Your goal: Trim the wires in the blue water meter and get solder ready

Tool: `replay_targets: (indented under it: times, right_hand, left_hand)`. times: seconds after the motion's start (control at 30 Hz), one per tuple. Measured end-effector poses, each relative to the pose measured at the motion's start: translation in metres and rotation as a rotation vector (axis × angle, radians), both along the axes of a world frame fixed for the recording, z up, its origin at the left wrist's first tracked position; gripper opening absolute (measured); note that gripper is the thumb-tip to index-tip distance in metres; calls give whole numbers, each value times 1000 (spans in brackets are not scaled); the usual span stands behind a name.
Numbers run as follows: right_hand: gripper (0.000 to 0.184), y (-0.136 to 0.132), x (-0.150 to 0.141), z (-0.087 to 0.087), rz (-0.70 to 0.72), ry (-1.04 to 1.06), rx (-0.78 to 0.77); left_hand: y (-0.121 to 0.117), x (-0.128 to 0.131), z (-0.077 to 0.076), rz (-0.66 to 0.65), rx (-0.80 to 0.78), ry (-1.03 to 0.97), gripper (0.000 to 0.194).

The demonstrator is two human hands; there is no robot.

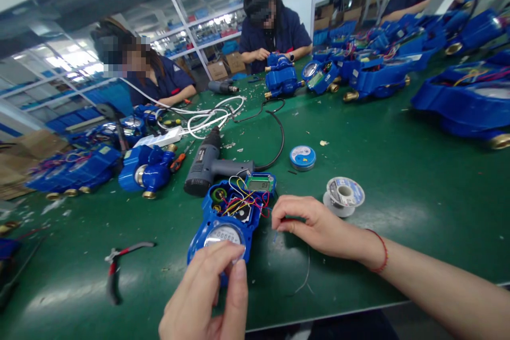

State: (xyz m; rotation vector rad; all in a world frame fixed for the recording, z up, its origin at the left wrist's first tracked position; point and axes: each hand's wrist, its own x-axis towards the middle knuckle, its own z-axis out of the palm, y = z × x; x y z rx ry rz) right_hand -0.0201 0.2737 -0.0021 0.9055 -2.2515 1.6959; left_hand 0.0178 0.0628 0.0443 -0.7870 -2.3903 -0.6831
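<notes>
A blue water meter (pixel 195 247) with its electronics compartment open lies in front of me. Red, yellow and white wires (pixel 243 199) run inside it, and a small display board (pixel 261 185) sits at its far edge. My left hand (pixel 211 287) is over the near end, partly covering the round dial (pixel 223 234); its thumb and index finger are in a pinch, and anything between them is too small to make out. Right of the compartment, my right hand (pixel 306 223) pinches a thin wire, whose bluish end shows below the fingertips.
A heat gun (pixel 203 164) lies beyond the meter. Solder spool (pixel 345 194) and blue round tin (pixel 302 158) sit at right, red-handled cutters (pixel 113 271) at left. A loose thin strand (pixel 307 271) lies near the edge. More meters (pixel 374 77) and co-workers (pixel 274 32) are across the table.
</notes>
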Motion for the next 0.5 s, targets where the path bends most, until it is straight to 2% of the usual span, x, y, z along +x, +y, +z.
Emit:
replay_targets:
  times: [0.1, 0.2, 0.27, 0.33, 0.43, 0.47, 0.5]
  right_hand:
    - [12, -1, 1, -2, 17, 46, 51]
    - [13, -1, 6, 1, 13, 56, 35]
    - [16, 5, 7, 10, -38, 94, 39]
    - [16, 17, 3, 24, -153, 159, 103]
    - [16, 44, -22, 43, -392, 86, 430]
    - [19, 53, -34, 46, -439, 0, 618]
    - [22, 60, -48, 46, -445, -45, 719]
  left_hand:
    - [-9, -13, 16, -11, -93, -10, 12]
    - [-12, -26, 26, -6, -107, -7, 17]
    - [-14, -33, 30, -9, -105, 15, 19]
    - [-16, -38, 33, -3, -97, 43, 20]
    - [-22, -37, 32, 15, -83, 63, 21]
    - [-24, -36, 31, 14, -76, 64, 21]
    - [-25, -33, 30, 9, -65, 65, 20]
